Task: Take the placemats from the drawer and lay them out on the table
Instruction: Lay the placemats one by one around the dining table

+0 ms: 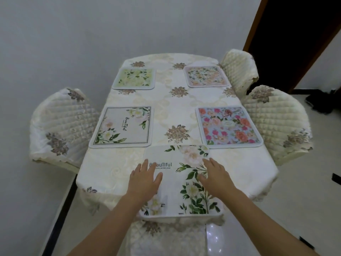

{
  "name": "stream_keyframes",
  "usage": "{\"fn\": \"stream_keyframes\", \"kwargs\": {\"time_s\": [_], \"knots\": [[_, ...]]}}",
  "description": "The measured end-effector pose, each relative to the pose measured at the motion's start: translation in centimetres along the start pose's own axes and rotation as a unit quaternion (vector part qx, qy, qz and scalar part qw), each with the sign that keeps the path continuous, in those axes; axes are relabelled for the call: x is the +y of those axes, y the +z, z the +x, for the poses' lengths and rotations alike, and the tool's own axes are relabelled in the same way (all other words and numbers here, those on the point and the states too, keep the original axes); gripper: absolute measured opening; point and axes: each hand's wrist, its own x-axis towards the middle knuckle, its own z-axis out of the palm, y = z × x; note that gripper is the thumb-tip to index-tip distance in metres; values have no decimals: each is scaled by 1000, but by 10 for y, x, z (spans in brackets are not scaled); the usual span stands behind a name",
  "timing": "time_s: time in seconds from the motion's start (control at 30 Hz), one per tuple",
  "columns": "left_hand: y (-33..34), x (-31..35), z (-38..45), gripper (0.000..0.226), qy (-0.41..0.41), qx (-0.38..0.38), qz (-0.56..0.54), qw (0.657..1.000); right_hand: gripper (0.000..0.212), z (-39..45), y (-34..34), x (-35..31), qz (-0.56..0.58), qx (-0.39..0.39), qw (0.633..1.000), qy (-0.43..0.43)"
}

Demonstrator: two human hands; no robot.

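Now both hands, left hand (144, 179) and right hand (215, 174), fingers straight, flat on "Beautiful" floral placemat (181, 182) at lower centre of frame.

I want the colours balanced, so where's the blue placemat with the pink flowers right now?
In the head view the blue placemat lies flat on the table's right side, beside the near right chair, just beyond the right hand.

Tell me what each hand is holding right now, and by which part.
Nothing is gripped. The left hand and right hand lie flat, fingers straight, pressing on the top face of the nearest placemat on the table.
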Motion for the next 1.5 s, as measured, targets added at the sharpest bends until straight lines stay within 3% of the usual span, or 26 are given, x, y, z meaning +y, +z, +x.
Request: {"fn": "stream_keyframes", "kwargs": {"time_s": [0.2, 0.4, 0.6, 0.93, 1.2, 1.3, 1.4, 1.5], "knots": [[30, -23, 29, 54, -15, -6, -136, 991, 62, 44, 36, 12, 21, -35, 998, 42], [43, -28, 31, 45, 9, 57, -218, 974, 57, 47, 56, 8, 37, 21, 998, 51], [38, -31, 38, 40, -17, 86, -275, 957, 59, 49, 62, -3, 45, 16, 998, 37], [44, -48, 49, 42, 16, 47, -159, 986, 59, 63, 70, -11, -42, 35, 998, 18], [30, -33, 99, 44, 23, 31, -92, 995, 57, 119, 71, -40, -74, 29, 995, -65], [34, -25, 106, 45, 22, 54, -21, 998, 62, 135, 73, -43, -73, 16, 993, -87], [40, -21, 116, 46, 77, 79, 37, 993, 61, 144, 71, -41, -77, 6, 991, -111], [39, -11, 132, 47, 159, 30, 36, 986, 58, 148, 71, -39, -87, 7, 985, -149]]}}
